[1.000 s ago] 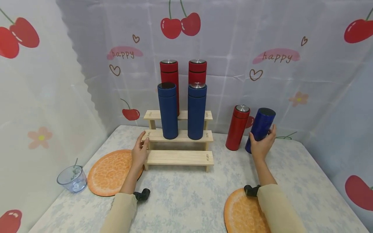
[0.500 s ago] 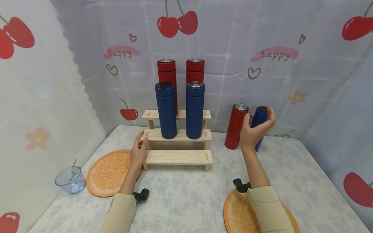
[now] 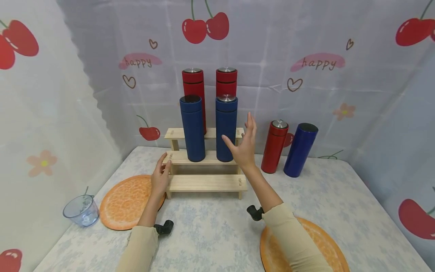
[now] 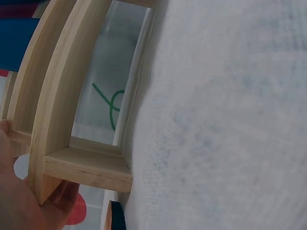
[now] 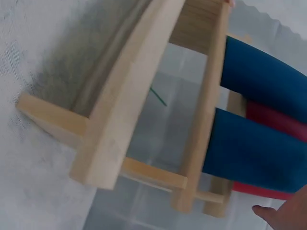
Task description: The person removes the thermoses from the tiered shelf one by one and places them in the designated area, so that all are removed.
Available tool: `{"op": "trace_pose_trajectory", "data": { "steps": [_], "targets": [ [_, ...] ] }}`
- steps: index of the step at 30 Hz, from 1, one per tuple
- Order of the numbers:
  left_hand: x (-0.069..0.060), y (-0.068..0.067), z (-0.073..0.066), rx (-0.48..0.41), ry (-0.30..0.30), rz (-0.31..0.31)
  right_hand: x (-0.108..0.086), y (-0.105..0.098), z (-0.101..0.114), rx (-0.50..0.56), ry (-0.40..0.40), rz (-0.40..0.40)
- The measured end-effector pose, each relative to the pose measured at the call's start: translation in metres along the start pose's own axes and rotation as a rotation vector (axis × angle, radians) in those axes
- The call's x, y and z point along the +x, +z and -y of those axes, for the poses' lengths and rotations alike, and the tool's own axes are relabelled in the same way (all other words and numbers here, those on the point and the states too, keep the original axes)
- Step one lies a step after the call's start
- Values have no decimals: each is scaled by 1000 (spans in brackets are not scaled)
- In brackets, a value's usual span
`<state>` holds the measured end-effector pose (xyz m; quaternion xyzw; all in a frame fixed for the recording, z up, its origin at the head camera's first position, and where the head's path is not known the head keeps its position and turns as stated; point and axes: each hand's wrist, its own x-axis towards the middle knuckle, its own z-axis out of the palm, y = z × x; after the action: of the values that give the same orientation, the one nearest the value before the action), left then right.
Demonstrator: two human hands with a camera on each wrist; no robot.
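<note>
A three-tier wooden rack [image 3: 208, 183] stands on the table. Its left end is gripped by my left hand [image 3: 160, 179]; in the left wrist view the hand [image 4: 29, 201] wraps the board ends. Two blue bottles stand upright on the middle tier, the left [image 3: 193, 130] dark-topped, the right [image 3: 225, 130] silver-topped. Behind them, two red bottles [image 3: 195, 82] stand on the top tier. My right hand [image 3: 245, 149] is just right of the right blue bottle, fingers spread, holding nothing; the right wrist view shows it [image 5: 290, 213] beside that bottle [image 5: 259, 153].
Right of the rack stand a red bottle [image 3: 274, 147] and a dark-topped blue bottle [image 3: 300, 150]. Round orange mats lie at left [image 3: 124, 202] and lower right [image 3: 323, 241]. A clear glass cup [image 3: 81, 211] is at the far left.
My right hand has let go of the blue bottle at the right and moved left to the rack, leaving that bottle standing beside the red one. My left hand stays on the rack.
</note>
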<state>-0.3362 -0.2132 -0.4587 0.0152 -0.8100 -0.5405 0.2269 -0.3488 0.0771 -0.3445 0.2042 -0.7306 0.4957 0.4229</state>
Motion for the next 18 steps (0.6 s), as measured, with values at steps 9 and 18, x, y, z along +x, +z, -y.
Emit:
{"op": "trace_pose_trajectory", "data": {
  "steps": [9,18],
  "targets": [
    [0,1,-1,-20,-7,-3,-16,20,-14,-76,47,162],
    [1,1,0,-35,-14,-4,-23,16,-13,-72,44,107]
  ]
}}
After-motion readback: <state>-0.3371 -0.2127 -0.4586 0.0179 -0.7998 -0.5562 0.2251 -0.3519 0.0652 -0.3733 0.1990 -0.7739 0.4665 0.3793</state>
